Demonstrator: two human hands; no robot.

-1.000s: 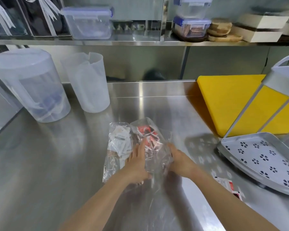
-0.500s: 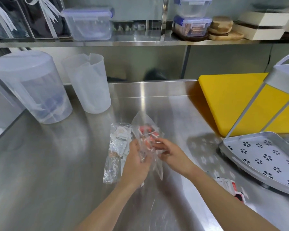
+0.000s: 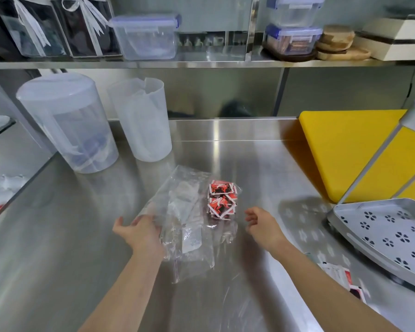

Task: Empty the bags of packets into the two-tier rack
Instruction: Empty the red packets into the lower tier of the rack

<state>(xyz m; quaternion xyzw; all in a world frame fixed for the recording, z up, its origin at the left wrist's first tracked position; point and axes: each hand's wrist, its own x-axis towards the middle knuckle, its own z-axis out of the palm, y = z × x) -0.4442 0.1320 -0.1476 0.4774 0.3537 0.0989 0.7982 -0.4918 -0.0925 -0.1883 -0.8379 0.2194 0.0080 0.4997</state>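
On the stainless steel counter [image 3: 237,159], the pile of red-and-white packets [image 3: 222,200] lay bare, out of its wrapping, whereas half a second earlier both hands had been pinching the clear plastic around it. The right hand [image 3: 261,224] had let go and drawn back to the right; it hung just beside the packets, fingers loosely curled and open, holding nothing. The left hand [image 3: 139,232] had moved out to the left and gripped the edge of the crumpled clear plastic bag [image 3: 177,212], fingers partly closed on the film. Through that bag showed the white paper packets [image 3: 185,200], blurred, lying immediately left of the red ones and touching them. A second loose sheet of clear plastic [image 3: 235,307] lay near the front edge of the counter.

The grey two-tier rack [image 3: 345,212] with flower-shaped holes stood at the right, well apart from the packets, its lower tray bare. A few more red-and-white packets [image 3: 340,276] lay on the counter just in front of it. Behind the rack lay the yellow cutting board [image 3: 340,149]. Two translucent plastic jugs [image 3: 82,130] stood at the back left, as before.
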